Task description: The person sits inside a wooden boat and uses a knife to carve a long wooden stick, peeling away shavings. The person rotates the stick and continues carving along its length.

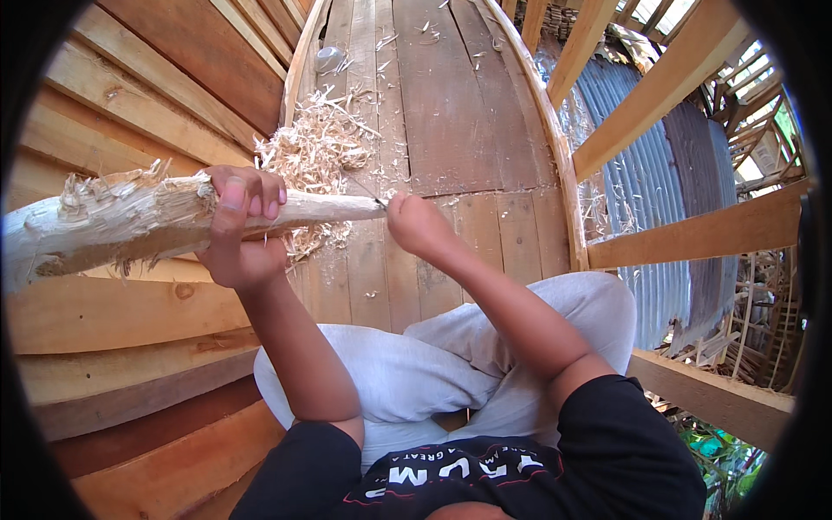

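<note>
A long pale piece of wood (121,217) comes in from the left edge, rough and splintered at its thick end and whittled smooth toward a narrow tip. My left hand (247,230) is wrapped round its middle, thumb on top. At the narrow tip, my right hand (418,225) is closed in a fist. From that fist a thin dark blade (379,202), seemingly a knife's, points toward the left; its handle is hidden in my fingers. The blade lies against or just beside the tip; I cannot tell which.
Curled wood shavings (316,143) are heaped on the plank floor (468,104) beyond my left hand. A small clear cup (328,60) stands farther off. Wooden boards (130,316) line the left side. On the right, timber rails (693,238) stand before corrugated metal sheets (646,191).
</note>
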